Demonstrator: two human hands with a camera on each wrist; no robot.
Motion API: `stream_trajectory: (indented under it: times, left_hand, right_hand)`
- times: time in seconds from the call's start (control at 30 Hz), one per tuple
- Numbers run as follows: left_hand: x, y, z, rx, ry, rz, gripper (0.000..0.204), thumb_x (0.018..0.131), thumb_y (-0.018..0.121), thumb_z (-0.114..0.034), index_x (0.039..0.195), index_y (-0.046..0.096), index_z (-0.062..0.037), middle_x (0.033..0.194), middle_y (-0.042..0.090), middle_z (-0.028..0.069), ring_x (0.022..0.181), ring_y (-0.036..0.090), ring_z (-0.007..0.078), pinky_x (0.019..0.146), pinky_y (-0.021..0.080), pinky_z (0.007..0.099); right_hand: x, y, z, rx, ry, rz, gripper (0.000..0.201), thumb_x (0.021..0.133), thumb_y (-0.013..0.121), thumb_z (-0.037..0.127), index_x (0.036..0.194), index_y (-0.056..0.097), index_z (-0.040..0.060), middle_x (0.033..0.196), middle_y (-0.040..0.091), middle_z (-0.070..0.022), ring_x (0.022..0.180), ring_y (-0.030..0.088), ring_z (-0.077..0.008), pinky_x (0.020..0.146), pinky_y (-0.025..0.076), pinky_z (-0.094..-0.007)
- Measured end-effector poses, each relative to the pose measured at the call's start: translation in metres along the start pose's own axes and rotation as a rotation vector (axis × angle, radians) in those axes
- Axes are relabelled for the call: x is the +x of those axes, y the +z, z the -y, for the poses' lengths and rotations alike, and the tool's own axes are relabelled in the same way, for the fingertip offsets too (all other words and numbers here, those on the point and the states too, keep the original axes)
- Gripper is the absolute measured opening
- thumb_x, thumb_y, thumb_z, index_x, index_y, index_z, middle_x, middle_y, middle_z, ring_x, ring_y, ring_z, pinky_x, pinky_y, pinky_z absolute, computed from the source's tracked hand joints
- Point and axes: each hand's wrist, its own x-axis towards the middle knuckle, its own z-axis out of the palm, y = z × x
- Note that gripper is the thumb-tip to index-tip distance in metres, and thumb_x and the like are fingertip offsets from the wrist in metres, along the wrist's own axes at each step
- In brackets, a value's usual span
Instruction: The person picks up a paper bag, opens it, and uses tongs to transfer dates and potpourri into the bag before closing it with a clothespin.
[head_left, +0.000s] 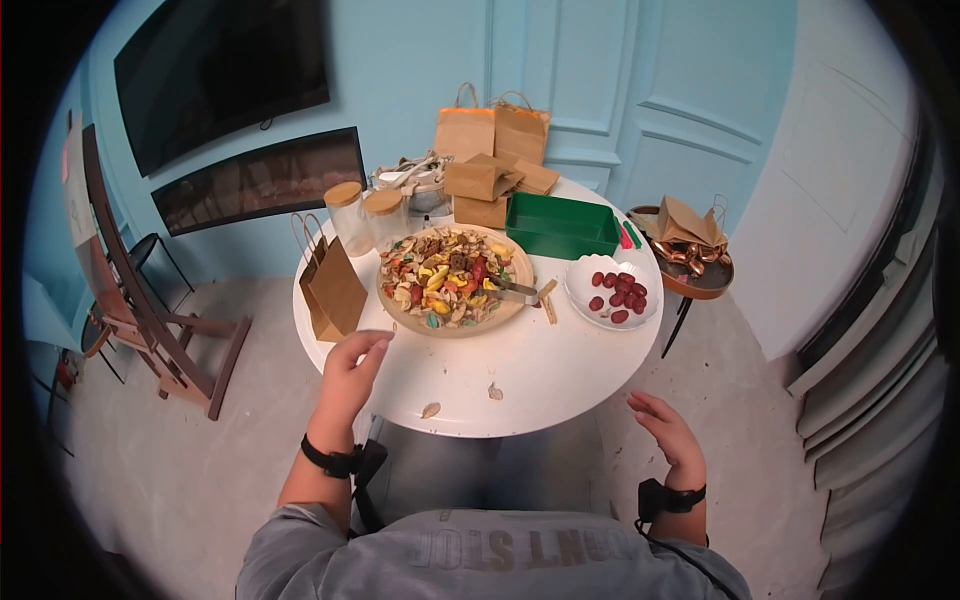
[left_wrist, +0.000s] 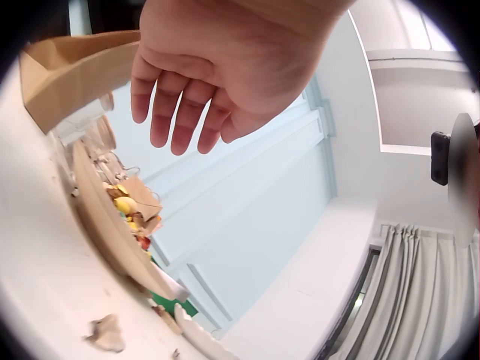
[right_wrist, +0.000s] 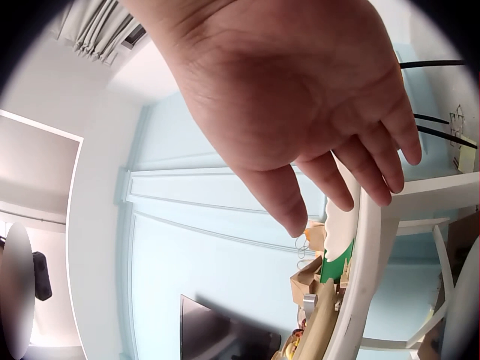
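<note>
My left hand [head_left: 355, 368] hovers near the front left rim of the white round table [head_left: 540, 385], holding nothing. Its fingers hang relaxed in the left wrist view, palm showing. My right hand [head_left: 668, 432] is off the table's front right side, with loose fingers and a bare palm [right_wrist: 292, 97] in the right wrist view. Nearest the left hand stands a brown paper bag [head_left: 333, 292] with handles. Beyond it, a round wooden tray [head_left: 450, 328] bears a heap of dried petals and colourful pieces [head_left: 440, 275]. Metal tongs [head_left: 512, 291] lie across the tray's right side.
A white scalloped plate [head_left: 587, 312] holds several dark red fruits [head_left: 620, 290]. Behind are a green box [head_left: 562, 226], two jars with wooden lids [head_left: 347, 220], and paper bags [head_left: 465, 135]. Dried leaves [head_left: 495, 392] lie near the front edge. A side table [head_left: 700, 285] stands right.
</note>
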Motion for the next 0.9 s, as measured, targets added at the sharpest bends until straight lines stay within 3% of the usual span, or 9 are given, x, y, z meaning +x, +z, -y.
stream_trajectory:
  times: [0.13, 0.23, 0.3, 0.43, 0.5, 0.57, 0.7, 0.73, 0.9]
  left_hand:
    - [0.057, 0.020, -0.002, -0.153, 0.057, 0.063, 0.022, 0.094, 0.058, -0.016, 0.102, 0.068, 0.0011, 0.099, 0.068, 0.0074, 0.091, 0.062, 0.0149, 0.083, 0.047, 0.0276]
    - [0.108, 0.027, 0.004, -0.523, 0.032, 0.039, 0.024, 0.094, 0.056, -0.019, 0.102, 0.065, 0.0015, 0.096, 0.068, 0.0082, 0.087, 0.062, 0.0144, 0.079, 0.048, 0.0283]
    - [0.138, 0.027, 0.017, -0.820, -0.094, -0.032, 0.024, 0.095, 0.054, -0.021, 0.103, 0.063, 0.0002, 0.094, 0.067, 0.0081, 0.082, 0.062, 0.0145, 0.075, 0.049, 0.0283]
    - [0.168, 0.026, 0.073, -1.179, -0.197, -0.132, 0.017, 0.095, 0.051, -0.017, 0.094, 0.061, -0.0036, 0.088, 0.066, 0.0066, 0.074, 0.061, 0.0132, 0.069, 0.049, 0.0256]
    - [0.170, 0.029, 0.085, -1.173, -0.234, -0.182, 0.016, 0.094, 0.052, -0.018, 0.092, 0.061, -0.0049, 0.086, 0.065, 0.0051, 0.073, 0.059, 0.0123, 0.068, 0.048, 0.0247]
    - [0.168, 0.032, 0.093, -0.934, -0.182, -0.233, 0.012, 0.093, 0.054, -0.017, 0.094, 0.061, -0.0070, 0.085, 0.063, 0.0022, 0.074, 0.058, 0.0128, 0.066, 0.045, 0.0247]
    - [0.172, 0.043, 0.115, -0.587, -0.020, -0.357, 0.009, 0.091, 0.055, -0.010, 0.094, 0.061, -0.0036, 0.083, 0.061, 0.0024, 0.078, 0.057, 0.0102, 0.072, 0.042, 0.0229]
    - [0.167, 0.041, 0.099, -0.548, -0.133, -0.371, 0.010, 0.091, 0.052, -0.007, 0.093, 0.060, -0.0013, 0.085, 0.061, 0.0030, 0.082, 0.058, 0.0104, 0.077, 0.042, 0.0231]
    - [0.183, 0.053, 0.133, -0.286, -0.012, -0.506, 0.011, 0.085, 0.059, -0.008, 0.091, 0.062, 0.0000, 0.083, 0.063, 0.0078, 0.078, 0.060, 0.0179, 0.075, 0.048, 0.0304]
  right_hand:
    - [0.002, -0.005, 0.008, -0.068, 0.019, -0.010, 0.045, 0.091, 0.063, 0.016, 0.132, 0.052, 0.0019, 0.130, 0.057, -0.0123, 0.122, 0.051, -0.0207, 0.101, 0.041, -0.0311]
    - [0.003, -0.004, 0.026, -0.169, 0.050, -0.030, 0.043, 0.090, 0.064, 0.018, 0.129, 0.055, 0.0017, 0.127, 0.059, -0.0115, 0.118, 0.053, -0.0202, 0.099, 0.042, -0.0314]
    - [0.014, 0.001, 0.042, -0.233, 0.060, -0.039, 0.042, 0.089, 0.065, 0.019, 0.127, 0.057, 0.0018, 0.125, 0.060, -0.0107, 0.116, 0.055, -0.0196, 0.098, 0.042, -0.0316]
    - [0.058, 0.040, 0.101, -0.580, -0.186, 0.067, 0.042, 0.087, 0.068, 0.021, 0.124, 0.059, 0.0027, 0.121, 0.062, -0.0112, 0.111, 0.057, -0.0209, 0.096, 0.043, -0.0330]
    - [0.096, 0.072, 0.125, -0.676, -0.375, 0.141, 0.044, 0.085, 0.069, 0.022, 0.123, 0.059, 0.0020, 0.121, 0.061, -0.0136, 0.111, 0.058, -0.0244, 0.094, 0.044, -0.0338]
    - [0.140, 0.109, 0.142, -0.703, -0.449, 0.206, 0.045, 0.084, 0.070, 0.023, 0.123, 0.059, 0.0016, 0.120, 0.061, -0.0170, 0.110, 0.058, -0.0285, 0.094, 0.045, -0.0348]
    - [0.222, 0.169, 0.134, -0.962, -0.349, 0.254, 0.052, 0.079, 0.072, 0.024, 0.124, 0.057, 0.0032, 0.118, 0.060, -0.0177, 0.105, 0.060, -0.0294, 0.090, 0.048, -0.0357]
    - [0.235, 0.178, 0.134, -1.113, -0.302, 0.302, 0.054, 0.076, 0.072, 0.024, 0.123, 0.057, 0.0020, 0.116, 0.061, -0.0197, 0.104, 0.061, -0.0321, 0.089, 0.049, -0.0372]
    - [0.257, 0.187, 0.118, -1.180, -0.370, 0.282, 0.052, 0.073, 0.072, 0.023, 0.118, 0.059, -0.0001, 0.103, 0.064, -0.0217, 0.099, 0.061, -0.0361, 0.087, 0.049, -0.0403]
